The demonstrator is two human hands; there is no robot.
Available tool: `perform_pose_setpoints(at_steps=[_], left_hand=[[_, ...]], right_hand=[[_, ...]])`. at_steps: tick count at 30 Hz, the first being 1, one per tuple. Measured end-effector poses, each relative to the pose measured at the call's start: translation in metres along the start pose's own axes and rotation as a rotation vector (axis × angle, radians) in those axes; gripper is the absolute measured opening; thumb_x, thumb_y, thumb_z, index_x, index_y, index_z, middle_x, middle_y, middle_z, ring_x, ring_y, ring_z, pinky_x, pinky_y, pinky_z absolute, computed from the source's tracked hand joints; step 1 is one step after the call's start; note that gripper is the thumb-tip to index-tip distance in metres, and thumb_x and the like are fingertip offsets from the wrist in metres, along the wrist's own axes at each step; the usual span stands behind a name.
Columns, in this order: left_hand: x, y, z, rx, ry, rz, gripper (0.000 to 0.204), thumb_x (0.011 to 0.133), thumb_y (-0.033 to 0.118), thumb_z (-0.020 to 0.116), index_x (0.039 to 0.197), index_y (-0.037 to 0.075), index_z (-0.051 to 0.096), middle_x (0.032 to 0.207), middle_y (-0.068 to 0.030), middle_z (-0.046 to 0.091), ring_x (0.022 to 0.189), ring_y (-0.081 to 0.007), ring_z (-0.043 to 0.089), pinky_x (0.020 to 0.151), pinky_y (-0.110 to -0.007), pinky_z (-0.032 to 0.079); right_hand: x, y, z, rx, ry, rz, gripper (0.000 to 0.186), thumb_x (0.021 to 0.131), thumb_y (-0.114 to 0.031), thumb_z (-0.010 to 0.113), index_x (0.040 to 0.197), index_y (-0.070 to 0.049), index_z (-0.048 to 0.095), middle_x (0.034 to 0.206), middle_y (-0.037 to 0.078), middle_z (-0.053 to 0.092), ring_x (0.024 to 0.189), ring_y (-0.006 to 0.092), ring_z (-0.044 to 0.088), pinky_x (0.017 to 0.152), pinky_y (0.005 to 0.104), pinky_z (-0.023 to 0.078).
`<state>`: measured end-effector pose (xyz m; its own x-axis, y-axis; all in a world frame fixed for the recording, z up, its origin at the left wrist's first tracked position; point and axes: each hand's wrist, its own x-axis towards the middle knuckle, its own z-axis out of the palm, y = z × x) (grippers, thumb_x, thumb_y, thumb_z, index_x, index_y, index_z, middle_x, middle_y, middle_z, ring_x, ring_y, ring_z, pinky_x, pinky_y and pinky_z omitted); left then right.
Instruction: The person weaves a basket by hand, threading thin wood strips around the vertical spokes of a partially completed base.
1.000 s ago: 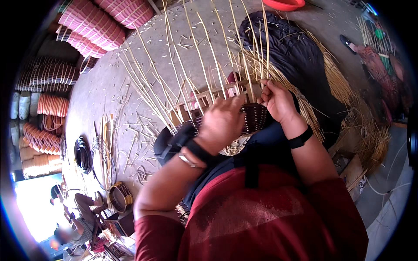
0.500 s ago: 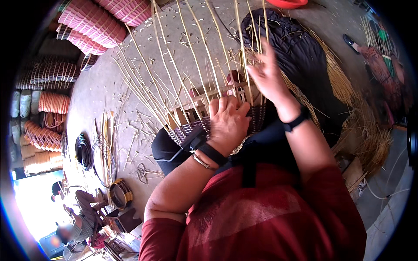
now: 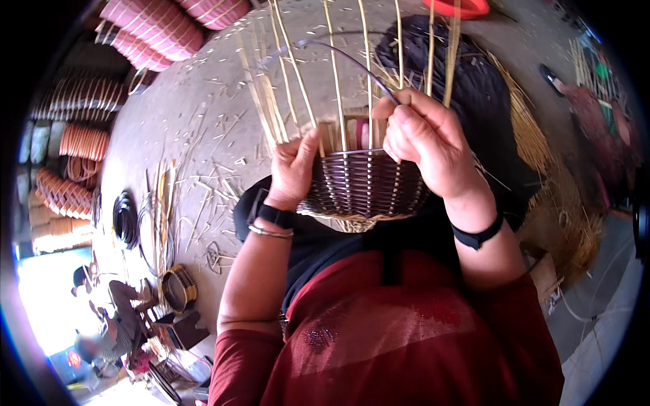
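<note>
A half-woven basket (image 3: 369, 184) with dark purple-brown sides rests in my lap. Tall pale stakes (image 3: 336, 81) stand up from its rim. My left hand (image 3: 295, 166) is closed on the basket's left side, thumb up beside a stake. Between the thumb and fingers of my right hand (image 3: 433, 139) is a dark weaving strand (image 3: 349, 61), just above the basket's right side. The strand arcs up and away to the left across the stakes. Both wrists wear black bands. My right palm hides part of the rim.
Pale offcuts (image 3: 203, 216) litter the floor. Dark cloth (image 3: 474, 81) and bundled straw-coloured rods (image 3: 528, 122) lie to the right, a red basin (image 3: 460, 8) beyond. Stacked baskets (image 3: 81, 142) line the left, with a coil of dark strand (image 3: 125, 220) nearby. Other people (image 3: 112, 325) sit at lower left and far right.
My right hand has come down from the raised stakes and now pinches the dark strand. The left hand has shifted left along the basket, which has turned and tilted, showing more woven side.
</note>
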<state>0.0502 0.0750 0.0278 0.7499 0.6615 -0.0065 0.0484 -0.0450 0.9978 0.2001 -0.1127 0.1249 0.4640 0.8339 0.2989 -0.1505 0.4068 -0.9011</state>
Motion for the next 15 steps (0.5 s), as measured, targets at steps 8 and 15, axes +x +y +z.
perform_pose_setpoints(at_steps=[8,15], left_hand=[[-0.026,-0.05,-0.035,0.463,-0.055,0.125,0.038,0.108,0.029,0.053,0.117,-0.004,0.068,0.089,-0.0153,0.069,0.091,-0.0318,0.064,0.091,-0.042,0.048],[-0.062,0.013,0.022,0.867,0.143,0.481,0.061,0.1,0.034,0.062,0.153,0.008,0.045,0.15,-0.0272,0.041,0.146,-0.0473,0.031,0.119,-0.055,0.025]], right_hand=[[0.0,0.055,-0.008,0.217,0.09,0.211,0.027,0.112,-0.02,0.044,0.111,-0.002,0.064,0.06,-0.006,0.034,0.052,0.0061,0.031,0.054,0.0259,0.04],[0.003,0.043,0.0,0.136,0.078,0.205,0.027,0.111,-0.02,0.044,0.113,0.0,0.062,0.062,-0.005,0.038,0.051,0.0066,0.036,0.058,0.0273,0.042]])
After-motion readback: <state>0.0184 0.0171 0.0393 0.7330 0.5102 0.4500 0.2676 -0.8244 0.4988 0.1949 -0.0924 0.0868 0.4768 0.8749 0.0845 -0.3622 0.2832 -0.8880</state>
